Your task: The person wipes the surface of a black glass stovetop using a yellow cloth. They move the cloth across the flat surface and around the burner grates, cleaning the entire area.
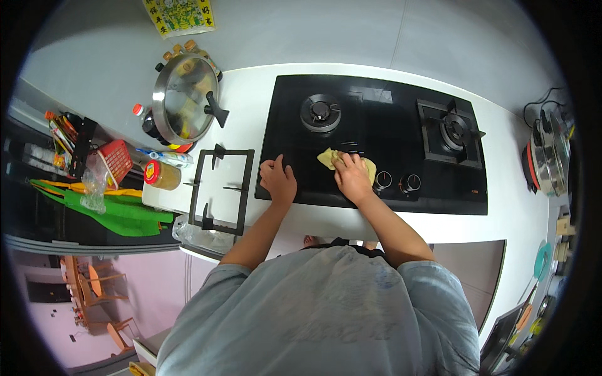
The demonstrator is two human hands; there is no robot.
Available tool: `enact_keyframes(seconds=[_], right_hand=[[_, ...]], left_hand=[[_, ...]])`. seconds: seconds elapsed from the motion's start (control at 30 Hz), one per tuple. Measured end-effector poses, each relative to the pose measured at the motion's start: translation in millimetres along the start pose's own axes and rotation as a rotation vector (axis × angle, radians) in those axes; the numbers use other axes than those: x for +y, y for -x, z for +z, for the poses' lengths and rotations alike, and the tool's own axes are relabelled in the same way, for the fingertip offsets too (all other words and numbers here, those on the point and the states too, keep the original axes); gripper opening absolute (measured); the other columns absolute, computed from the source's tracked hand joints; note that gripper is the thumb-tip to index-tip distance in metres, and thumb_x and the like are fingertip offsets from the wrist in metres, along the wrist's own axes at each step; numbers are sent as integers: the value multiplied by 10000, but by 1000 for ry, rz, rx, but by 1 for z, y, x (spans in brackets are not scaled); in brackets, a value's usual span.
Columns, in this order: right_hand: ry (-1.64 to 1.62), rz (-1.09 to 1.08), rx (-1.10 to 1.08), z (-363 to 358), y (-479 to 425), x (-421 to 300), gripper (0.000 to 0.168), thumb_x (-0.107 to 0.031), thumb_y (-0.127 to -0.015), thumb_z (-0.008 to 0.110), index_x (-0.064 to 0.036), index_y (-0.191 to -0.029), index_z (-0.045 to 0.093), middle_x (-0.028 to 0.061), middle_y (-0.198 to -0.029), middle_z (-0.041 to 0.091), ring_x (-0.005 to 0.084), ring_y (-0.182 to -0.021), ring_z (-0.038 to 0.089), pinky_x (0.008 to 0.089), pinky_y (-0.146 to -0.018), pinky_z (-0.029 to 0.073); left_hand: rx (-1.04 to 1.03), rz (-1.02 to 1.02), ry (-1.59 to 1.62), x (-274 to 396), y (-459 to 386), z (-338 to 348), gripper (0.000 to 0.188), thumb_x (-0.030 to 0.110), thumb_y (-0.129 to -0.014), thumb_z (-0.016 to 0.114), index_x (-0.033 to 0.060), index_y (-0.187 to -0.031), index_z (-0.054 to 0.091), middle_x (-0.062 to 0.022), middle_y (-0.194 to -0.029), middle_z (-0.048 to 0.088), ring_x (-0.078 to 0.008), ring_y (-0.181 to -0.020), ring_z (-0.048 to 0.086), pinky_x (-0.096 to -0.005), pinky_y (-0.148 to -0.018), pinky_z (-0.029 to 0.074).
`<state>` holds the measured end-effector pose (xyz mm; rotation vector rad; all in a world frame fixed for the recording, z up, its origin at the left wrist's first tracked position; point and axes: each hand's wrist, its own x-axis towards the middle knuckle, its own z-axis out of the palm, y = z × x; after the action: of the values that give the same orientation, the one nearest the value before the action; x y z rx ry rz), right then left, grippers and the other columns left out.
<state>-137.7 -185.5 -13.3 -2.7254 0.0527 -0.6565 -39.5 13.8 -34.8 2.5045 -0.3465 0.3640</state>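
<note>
My right hand (352, 178) presses a yellow cloth (328, 159) onto the black glass gas hob (376, 127), just left of two control knobs (383, 180). Near the hob's front left corner is my left hand (278, 181), holding nothing, with its fingers partly curled. The left burner (320, 113) has no pan support over it. A square black pan support (249, 188) lies on the white counter to the left of the hob. Another pan support (424, 136) sits around the right burner (454, 132).
A glass lid (186, 101) with a steel rim leans by bottles at the back left. A red-lidded jar (165, 176) stands near the counter's left end, beside a red plastic basket (116, 162). Steel pots (548, 162) are at the far right.
</note>
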Motion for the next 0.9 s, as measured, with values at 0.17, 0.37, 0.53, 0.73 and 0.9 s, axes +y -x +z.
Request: enact_keyframes(seconds=[0.17,0.37,0.53,0.73,0.9], right_hand=[[-12,29,28,-24,37,-13,170,-137,-747,657,-74,-904,651,111,-960,538,303,-928,529,418,-785,429],[-4,124,45,-34,64,-26,146,-135,-699,630,-80,-833,638,94,-917,555,282,-878,543,410,-762,430],[-11,117,51,-38,64,-26,136,-135,-700,626,-80,-823,638,92,-927,572,283,-878,555,404,-765,442],[-328,168,191,-53,68,-10,77,-97,-700,621,-72,-759,664,86,-787,599,290,-756,608,403,-675,484],[-325,311,290,-83,76,13,89,-87,-709,611,-59,-772,666,95,-806,622,305,-763,621,411,-680,485]], left_hand=[[-66,150,-97,-4,-14,15,430,184,-875,668,86,-1291,620,-108,-1107,459,-308,-1057,445,-475,-884,342],[-116,243,-95,15,-9,15,418,137,-884,621,93,-1300,620,-103,-1048,485,-304,-1027,456,-449,-880,350],[-195,484,22,60,4,33,389,75,-895,558,169,-1258,660,-59,-1003,505,-299,-984,465,-453,-839,355],[-492,430,645,93,3,54,221,198,-950,601,38,-798,602,-146,-784,595,-357,-731,597,-458,-638,459],[-572,427,308,113,-15,42,295,258,-991,549,23,-814,528,-217,-757,597,-446,-737,598,-511,-603,454]])
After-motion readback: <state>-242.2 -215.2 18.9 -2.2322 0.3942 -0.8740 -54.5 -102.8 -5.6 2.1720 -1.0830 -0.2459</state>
